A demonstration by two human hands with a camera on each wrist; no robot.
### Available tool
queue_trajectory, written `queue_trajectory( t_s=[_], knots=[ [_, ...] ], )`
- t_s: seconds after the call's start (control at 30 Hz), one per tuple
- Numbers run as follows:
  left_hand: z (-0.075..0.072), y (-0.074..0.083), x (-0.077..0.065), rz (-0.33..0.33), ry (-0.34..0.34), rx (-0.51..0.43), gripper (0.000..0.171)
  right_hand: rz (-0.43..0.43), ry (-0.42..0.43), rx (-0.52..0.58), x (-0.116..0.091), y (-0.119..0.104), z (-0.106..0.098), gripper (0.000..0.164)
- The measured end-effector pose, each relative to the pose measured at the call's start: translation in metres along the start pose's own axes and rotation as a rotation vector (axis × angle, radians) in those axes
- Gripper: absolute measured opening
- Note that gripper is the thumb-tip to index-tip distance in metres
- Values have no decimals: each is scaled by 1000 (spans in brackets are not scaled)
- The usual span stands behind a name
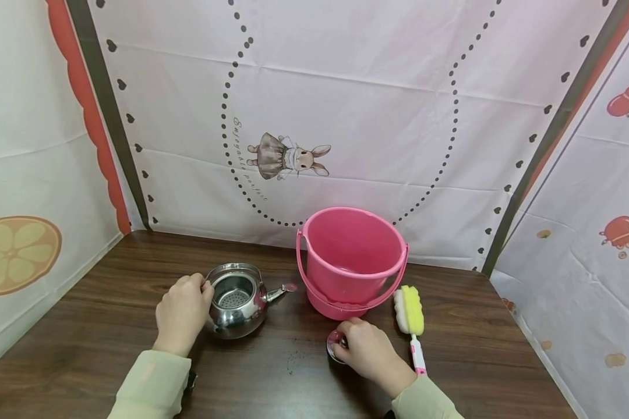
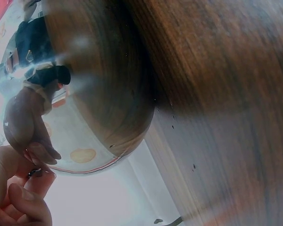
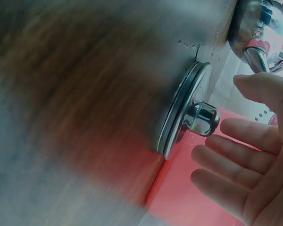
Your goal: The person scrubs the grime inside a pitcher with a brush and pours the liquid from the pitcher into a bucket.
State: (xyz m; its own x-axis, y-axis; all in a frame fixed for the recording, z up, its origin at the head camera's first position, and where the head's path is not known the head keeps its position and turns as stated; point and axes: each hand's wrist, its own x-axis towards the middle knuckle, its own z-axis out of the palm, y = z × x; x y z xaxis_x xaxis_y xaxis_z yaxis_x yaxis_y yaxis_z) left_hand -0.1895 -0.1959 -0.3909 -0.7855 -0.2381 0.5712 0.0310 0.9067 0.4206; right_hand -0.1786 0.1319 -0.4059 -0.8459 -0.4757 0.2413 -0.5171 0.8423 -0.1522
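A shiny steel kettle [image 1: 238, 323] stands lidless on the table, its strainer [image 1: 234, 299] showing inside and its spout [image 1: 279, 292] pointing right. My left hand [image 1: 186, 308] is at the kettle's left side, with curled fingers pinching its handle at the edge; the left wrist view shows the fingertips [image 2: 45, 181] against the polished body. The kettle lid [image 3: 184, 110] lies on the table with its knob [image 3: 203, 118] up. Over it is my right hand [image 1: 369, 352], fingers extended around the knob and apart from it in the right wrist view.
A pink bucket [image 1: 330, 282] with its handle lowered stands behind the lid. To its right lies a yellow and white sponge brush [image 1: 411, 311]. Small drops or specks [image 1: 292, 356] dot the wooden table [image 1: 262, 384]. Printed cloth walls [image 1: 388, 116] enclose the back and sides.
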Motion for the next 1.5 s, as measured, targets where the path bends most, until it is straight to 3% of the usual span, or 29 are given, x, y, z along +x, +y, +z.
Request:
queue_trajectory(
  t_s=[0.57, 1.5],
  knots=[
    [0, 0, 0, 5, -13, 2, 16, -57, 77, -24, 0, -7, -2, 30],
    [-1, 0, 0, -6, -17, 1, 15, -84, 65, 7, 10, -25, -6, 41]
  ],
)
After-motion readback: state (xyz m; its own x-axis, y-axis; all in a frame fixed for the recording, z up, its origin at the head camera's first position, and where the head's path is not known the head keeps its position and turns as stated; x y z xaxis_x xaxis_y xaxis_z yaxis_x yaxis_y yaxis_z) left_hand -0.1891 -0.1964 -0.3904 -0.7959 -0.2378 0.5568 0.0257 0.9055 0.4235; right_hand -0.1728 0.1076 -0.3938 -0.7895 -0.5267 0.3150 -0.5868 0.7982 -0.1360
